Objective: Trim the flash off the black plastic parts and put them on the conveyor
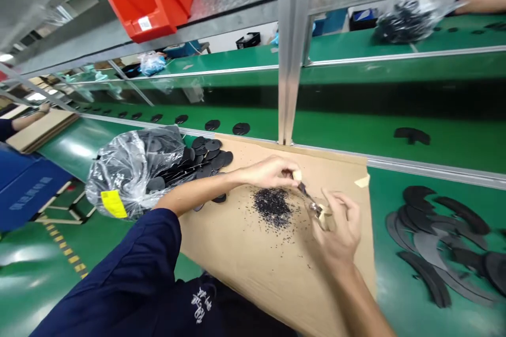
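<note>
My left hand (272,172) is closed in a pinch on a small dark part (302,188), with a pale yellow cover on a fingertip. Close to it, my right hand (339,224) has its thumb and a finger closed on a small shiny metal piece (315,207), whose exact kind I cannot make out. The two held things meet or overlap; whether they are joined is unclear. Below and left of them, a heap of tiny black pieces (272,207) lies on the brown paper sheet (245,258), with loose bits scattered around it.
Left of the paper sits a clear plastic bag (130,168) of black discs, some spilling out (213,154). Curved black parts (430,242) lie to the right. A metal post (290,52) rises ahead, before a green belt (348,126) carrying black parts. An orange bin (152,0) is overhead.
</note>
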A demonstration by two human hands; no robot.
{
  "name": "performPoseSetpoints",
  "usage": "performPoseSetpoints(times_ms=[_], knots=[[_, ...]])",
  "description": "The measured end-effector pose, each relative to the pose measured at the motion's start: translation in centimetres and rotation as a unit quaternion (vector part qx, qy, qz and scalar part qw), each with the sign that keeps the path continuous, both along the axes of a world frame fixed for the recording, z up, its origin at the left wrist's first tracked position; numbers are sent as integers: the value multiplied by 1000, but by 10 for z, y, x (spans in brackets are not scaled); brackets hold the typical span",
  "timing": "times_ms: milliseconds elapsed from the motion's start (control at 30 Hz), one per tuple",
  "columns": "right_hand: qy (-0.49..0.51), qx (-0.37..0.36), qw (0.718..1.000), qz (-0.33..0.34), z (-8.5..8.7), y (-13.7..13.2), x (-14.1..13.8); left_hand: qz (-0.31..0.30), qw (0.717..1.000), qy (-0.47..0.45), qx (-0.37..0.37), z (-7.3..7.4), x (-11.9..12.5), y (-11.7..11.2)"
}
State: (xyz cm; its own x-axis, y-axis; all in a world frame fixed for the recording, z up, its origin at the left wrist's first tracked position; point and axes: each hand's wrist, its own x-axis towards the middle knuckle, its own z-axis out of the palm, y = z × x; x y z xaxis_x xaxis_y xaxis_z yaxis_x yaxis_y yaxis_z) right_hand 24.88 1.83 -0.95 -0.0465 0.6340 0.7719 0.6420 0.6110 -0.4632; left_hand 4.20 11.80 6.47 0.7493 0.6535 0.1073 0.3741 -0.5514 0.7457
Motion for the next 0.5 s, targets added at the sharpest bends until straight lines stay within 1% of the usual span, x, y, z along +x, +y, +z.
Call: performPoseSetpoints(times_ms=[67,133,167,200,233,267,300,333,400,433,500], knots=[[-12,-27,997,66,2,0,-5,-35,998,-16,-50,0,-21,-16],[-17,-57,991,116,4,-2,-10,-53,996,-4,-76,1,-44,-17],[-14,-70,989,126,3,-2,-12,-43,996,25,-73,3,-58,-11],[-12,-78,988,130,2,-3,-14,-13,995,77,-62,6,-74,-3],[-11,-84,988,129,1,-3,-15,44,988,146,-32,10,-91,8],[-12,-87,988,126,0,-2,-15,135,959,248,10,15,-110,20],[-15,-89,988,123,-2,-2,-16,232,901,365,30,20,-128,31],[-17,-90,989,119,-3,-2,-16,279,868,410,29,25,-146,41],[-16,-93,989,115,-5,-1,-15,329,824,461,17,32,-177,54],[-14,-94,989,115,-5,0,-15,343,809,477,5,33,-188,57],[-8,-95,989,117,-5,0,-15,360,781,509,-20,30,-204,56]])
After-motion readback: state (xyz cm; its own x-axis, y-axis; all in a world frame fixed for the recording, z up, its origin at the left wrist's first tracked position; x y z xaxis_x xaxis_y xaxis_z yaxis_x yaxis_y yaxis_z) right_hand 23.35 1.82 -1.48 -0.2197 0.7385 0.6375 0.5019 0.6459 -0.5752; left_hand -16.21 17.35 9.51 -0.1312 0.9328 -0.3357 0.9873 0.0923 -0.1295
